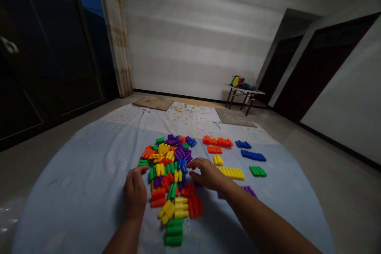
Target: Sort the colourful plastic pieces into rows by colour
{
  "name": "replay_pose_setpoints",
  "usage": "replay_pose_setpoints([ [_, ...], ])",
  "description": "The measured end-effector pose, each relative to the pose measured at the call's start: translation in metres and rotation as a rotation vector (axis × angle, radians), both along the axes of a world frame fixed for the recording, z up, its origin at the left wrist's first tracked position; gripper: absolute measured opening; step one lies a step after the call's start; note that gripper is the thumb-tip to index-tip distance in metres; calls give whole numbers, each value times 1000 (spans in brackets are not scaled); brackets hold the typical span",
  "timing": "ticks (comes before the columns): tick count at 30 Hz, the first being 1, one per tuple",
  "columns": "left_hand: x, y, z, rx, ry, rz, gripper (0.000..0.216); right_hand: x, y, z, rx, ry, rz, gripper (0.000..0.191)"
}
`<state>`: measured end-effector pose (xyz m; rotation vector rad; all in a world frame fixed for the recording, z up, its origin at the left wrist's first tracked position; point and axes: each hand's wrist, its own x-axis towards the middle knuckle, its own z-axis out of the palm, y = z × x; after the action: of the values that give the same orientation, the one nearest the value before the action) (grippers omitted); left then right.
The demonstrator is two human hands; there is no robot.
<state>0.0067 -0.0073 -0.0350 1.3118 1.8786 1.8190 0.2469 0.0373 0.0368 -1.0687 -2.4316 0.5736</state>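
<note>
A heap of bullet-shaped plastic building blocks (168, 166) in purple, orange, yellow, green and blue lies in front of me. My left hand (135, 192) rests at the heap's left edge, fingers loosely bent toward green blocks (151, 174), with nothing visible in it. From the right, my right hand (205, 172) reaches to the blue blocks (181, 164), its thumb and forefinger apart. The fingertips are at or very near the blue blocks; contact is unclear. Joined rows are on the right: orange (217, 141), yellow (231, 173), blue (253, 155), green (258, 171) and purple, partly behind my right forearm.
A light blue cloth (89, 174) covers the rounded table. Two flat mats (153, 103) (235, 117) lie at its far side. Beyond stands a small side table (245, 88) with a colourful bag (237, 81) on it. A curtain (114, 31) hangs at the left.
</note>
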Motion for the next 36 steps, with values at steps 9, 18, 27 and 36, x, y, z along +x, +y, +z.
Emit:
replay_pose_setpoints([
  [9,-3,0,-5,29,-9,-6,31,-25,-12,-22,-30,-69,42,45],
  [18,-3,0,-3,26,-13,-1,30,-22,-22,-15,-134,-28,38,34],
  [27,-3,-1,-5,62,42,-3,29,-14,-32,-17,-81,-47,111,21],
  [36,1,-6,4,67,125,-30,30,-26,-42,-18,13,-65,-85,42],
])
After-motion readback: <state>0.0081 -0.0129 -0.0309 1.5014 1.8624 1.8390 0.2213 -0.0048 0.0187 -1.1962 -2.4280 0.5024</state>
